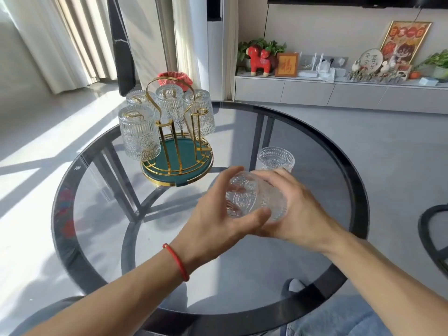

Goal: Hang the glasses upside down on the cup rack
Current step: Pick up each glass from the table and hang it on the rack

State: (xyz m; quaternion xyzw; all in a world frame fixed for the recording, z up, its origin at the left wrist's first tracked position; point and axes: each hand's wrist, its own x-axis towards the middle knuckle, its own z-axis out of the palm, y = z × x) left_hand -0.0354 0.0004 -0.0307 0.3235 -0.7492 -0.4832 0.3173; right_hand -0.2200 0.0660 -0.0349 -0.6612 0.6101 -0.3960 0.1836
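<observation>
Glass tumblers, four racked [139,132], one in hands [254,200], one standing [276,159]

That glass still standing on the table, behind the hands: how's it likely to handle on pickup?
The standing glass looks like rigid pressed glass, so probably fragile against the glass tabletop. Its embossed ribbing should help grip. It looks thick-walled, so likely heavy for its size. Upright and fairly squat, it seems unlikely to tip.

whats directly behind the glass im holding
Behind the held glass, another clear glass stands upright on the glass table. Its lower part is hidden by the right hand, so its base cannot be seen.
</observation>
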